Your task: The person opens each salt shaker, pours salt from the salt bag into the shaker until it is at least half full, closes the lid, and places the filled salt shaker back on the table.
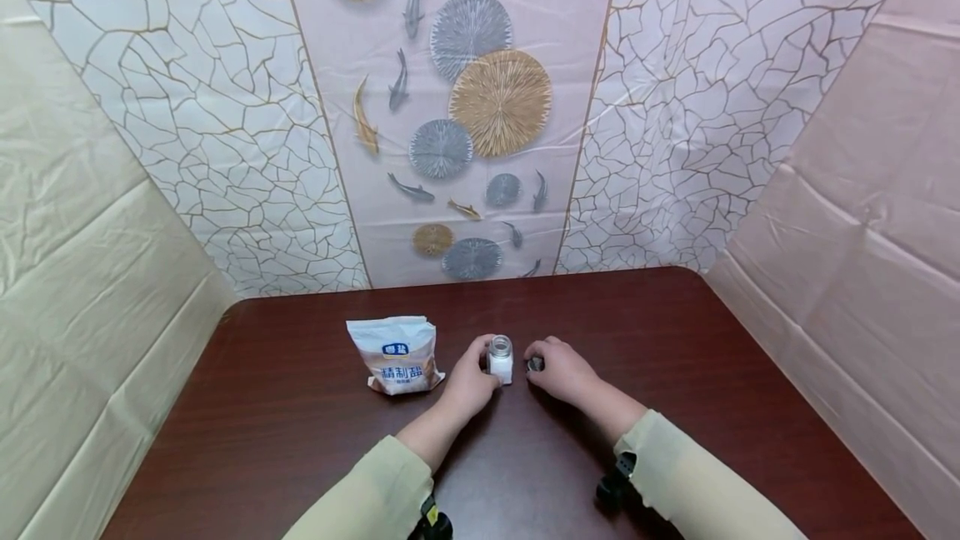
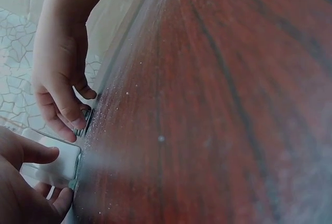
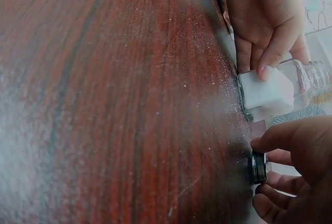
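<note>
A small clear glass jar [image 1: 500, 363] stands upright on the table, uncapped, with white powder in its lower part. My left hand [image 1: 469, 383] grips it from the left side, thumb and fingers around the glass. Just right of the jar, a small dark screw lid [image 3: 258, 168] is pinched between the thumb and fingers of my right hand [image 1: 564, 372], at the tabletop. The right wrist view shows the jar's threaded neck [image 3: 317, 79] bare. To the left of my left hand stands a bag of salt [image 1: 397, 357], white with blue lettering.
The dark red wooden table [image 1: 300, 440] ends at a patterned cloth backdrop [image 1: 480, 107]. Beige cloth [image 1: 847, 232] hangs along both sides. White grains [image 3: 185, 85] lie scattered on the tabletop near the hands.
</note>
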The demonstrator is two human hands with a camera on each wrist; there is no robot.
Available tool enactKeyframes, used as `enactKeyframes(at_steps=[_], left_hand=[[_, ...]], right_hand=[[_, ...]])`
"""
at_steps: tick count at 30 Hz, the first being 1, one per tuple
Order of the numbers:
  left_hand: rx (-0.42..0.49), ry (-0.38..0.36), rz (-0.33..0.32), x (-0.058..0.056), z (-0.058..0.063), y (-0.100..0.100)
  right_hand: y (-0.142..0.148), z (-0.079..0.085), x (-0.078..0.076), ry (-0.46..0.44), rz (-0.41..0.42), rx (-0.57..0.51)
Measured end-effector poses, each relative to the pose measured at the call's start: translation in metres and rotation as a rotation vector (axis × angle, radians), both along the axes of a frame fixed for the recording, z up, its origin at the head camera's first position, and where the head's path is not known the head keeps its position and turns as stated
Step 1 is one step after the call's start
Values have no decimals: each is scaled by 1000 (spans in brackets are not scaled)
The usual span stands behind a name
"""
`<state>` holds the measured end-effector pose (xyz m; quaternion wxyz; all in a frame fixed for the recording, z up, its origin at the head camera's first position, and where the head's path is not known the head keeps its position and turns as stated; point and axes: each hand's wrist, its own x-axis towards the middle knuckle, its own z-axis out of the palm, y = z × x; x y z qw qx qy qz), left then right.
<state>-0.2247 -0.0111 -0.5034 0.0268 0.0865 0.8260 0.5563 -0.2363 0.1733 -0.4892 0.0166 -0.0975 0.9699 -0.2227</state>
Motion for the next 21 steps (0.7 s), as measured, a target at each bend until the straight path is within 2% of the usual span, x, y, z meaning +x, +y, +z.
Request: enactKeyframes(at_steps=[9, 21], left_hand=[[-8, -10, -15, -1, -2, -2], [-32, -24, -40, -1, 1, -5]], right_hand=[[-1, 6, 1, 21, 13, -10], [-7, 24, 1, 74, 25, -42]])
